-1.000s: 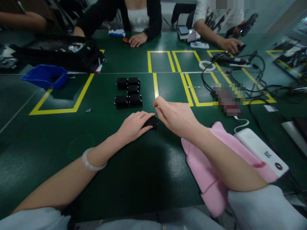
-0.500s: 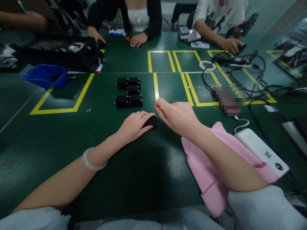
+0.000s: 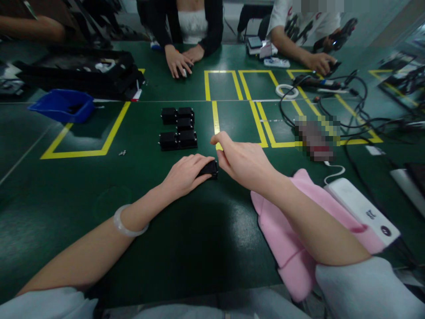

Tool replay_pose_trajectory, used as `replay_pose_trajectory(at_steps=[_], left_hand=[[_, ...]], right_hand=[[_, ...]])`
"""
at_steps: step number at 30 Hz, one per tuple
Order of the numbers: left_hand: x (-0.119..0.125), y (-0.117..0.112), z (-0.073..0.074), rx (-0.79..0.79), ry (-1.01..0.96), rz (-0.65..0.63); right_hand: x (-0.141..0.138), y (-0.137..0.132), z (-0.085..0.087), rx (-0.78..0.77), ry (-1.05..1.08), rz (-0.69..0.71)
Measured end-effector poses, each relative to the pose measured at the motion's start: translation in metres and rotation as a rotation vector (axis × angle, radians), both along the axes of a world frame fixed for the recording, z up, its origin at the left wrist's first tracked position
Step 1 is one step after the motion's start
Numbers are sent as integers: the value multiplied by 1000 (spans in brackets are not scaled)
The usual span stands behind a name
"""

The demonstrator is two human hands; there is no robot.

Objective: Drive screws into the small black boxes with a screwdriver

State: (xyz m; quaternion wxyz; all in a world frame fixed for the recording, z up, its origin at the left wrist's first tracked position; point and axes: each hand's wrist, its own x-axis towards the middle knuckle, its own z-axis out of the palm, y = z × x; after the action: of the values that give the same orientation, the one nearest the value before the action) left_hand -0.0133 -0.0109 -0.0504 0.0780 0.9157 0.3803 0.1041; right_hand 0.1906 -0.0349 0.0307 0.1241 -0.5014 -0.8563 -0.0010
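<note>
My left hand (image 3: 187,174) rests on the table, its fingers wrapped over a small black box-shaped part (image 3: 210,168) with bright metal ends. Only the right end of that part shows past the fingers. Just beyond it hovers my right hand (image 3: 245,164), thumb and index finger apart, with yellow tape visible in the gap. Its other fingers are hidden behind the hand. Several similar black parts (image 3: 178,138) stand in a group farther up the table. A few tiny metal pieces, perhaps screws (image 3: 122,153), lie to the left.
A blue bin (image 3: 66,106) and stacked black trays (image 3: 83,73) are at the left. Right of me lie a pink cloth item (image 3: 285,239), a white power bank (image 3: 363,212) and looped cables (image 3: 361,110). Across the table are co-workers' hands (image 3: 179,62).
My right hand's thumb and index finger have moved apart from a pinch. My left hand stays on the black part. A co-worker's hand opposite has come in toward their other hand.
</note>
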Motion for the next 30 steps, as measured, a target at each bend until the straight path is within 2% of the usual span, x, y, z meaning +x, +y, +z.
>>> replay_pose_trajectory(at_steps=[5,10,15,20,24,30], left_hand=[[0,0,0,3,-1,1],[0,0,1,0,6,1],[0,0,0,15,14,-4],[0,0,0,7,13,-6],[0,0,0,24,9,-7],[1,0,1,2,-5,-3]], right_hand=[[1,0,1,12,-66,-10],[0,0,0,4,-6,0],[0,0,-1,51,-51,-11],[-1,0,-1,5,-8,-19],[-1,0,-2,61,-43,-5],[-3,-2,-1,13,-21,-19]])
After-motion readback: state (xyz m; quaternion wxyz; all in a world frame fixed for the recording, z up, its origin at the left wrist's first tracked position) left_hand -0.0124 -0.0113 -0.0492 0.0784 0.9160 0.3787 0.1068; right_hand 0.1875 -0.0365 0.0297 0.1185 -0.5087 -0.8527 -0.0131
